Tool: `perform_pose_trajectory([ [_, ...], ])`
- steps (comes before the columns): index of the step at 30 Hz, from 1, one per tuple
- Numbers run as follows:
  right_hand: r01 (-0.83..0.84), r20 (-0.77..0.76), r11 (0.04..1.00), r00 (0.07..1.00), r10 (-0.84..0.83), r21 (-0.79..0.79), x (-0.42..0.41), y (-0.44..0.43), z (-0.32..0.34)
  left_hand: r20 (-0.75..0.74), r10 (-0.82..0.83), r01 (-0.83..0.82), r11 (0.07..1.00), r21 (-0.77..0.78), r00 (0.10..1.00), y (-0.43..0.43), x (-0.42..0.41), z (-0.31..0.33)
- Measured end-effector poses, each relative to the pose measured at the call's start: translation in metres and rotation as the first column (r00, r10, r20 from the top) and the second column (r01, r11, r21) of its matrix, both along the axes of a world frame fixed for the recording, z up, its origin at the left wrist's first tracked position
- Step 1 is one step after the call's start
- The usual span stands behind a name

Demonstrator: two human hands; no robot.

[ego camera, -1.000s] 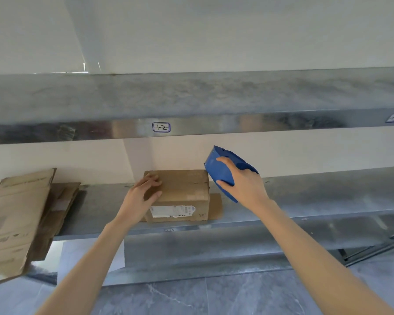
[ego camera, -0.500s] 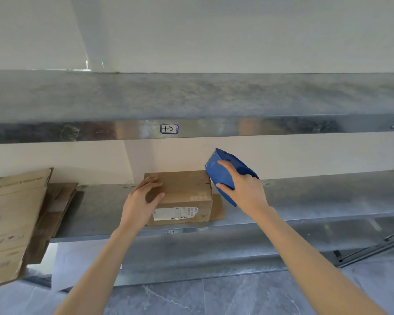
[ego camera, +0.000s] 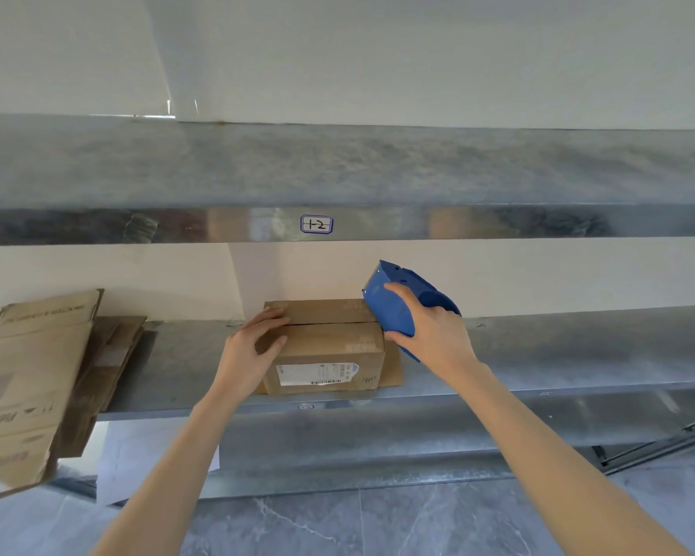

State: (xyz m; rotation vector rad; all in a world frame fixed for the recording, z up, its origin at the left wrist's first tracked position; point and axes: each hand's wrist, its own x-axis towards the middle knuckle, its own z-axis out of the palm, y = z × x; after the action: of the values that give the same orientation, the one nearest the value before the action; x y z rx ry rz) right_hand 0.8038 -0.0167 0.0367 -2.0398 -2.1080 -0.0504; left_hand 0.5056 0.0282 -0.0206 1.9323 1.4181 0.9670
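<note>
Left hand (ego camera: 253, 351) steadies the cardboard box (ego camera: 326, 347) on the shelf (ego camera: 558, 347) with relaxed fingers; right hand (ego camera: 430, 335) grips the blue tape dispenser (ego camera: 394, 307) at its seam, ready for sealing

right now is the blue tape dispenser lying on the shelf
No, the right hand holds the blue tape dispenser up beside the cardboard box.
</note>
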Motion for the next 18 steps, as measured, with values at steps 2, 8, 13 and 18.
perform_pose_trajectory([
  [2,-0.028,-0.024,0.998,0.999,0.029,0.051,-0.001,0.002,0.004,0.036,0.016,-0.017,1.0,0.005,0.999,-0.002,0.002,-0.002],
  [8,-0.191,0.03,0.976,0.982,0.189,0.102,-0.024,0.011,0.029,0.137,0.111,-0.108,0.994,-0.03,0.984,-0.006,-0.001,-0.005],
  [13,-0.355,0.162,0.933,0.925,0.343,0.051,-0.057,0.015,0.027,0.138,0.074,-0.073,0.997,-0.009,0.988,-0.005,-0.005,-0.005],
  [18,-0.433,0.228,0.9,0.882,0.411,0.051,-0.068,0.019,0.014,0.121,-0.018,0.021,1.0,-0.02,0.992,0.002,-0.018,-0.001],
])
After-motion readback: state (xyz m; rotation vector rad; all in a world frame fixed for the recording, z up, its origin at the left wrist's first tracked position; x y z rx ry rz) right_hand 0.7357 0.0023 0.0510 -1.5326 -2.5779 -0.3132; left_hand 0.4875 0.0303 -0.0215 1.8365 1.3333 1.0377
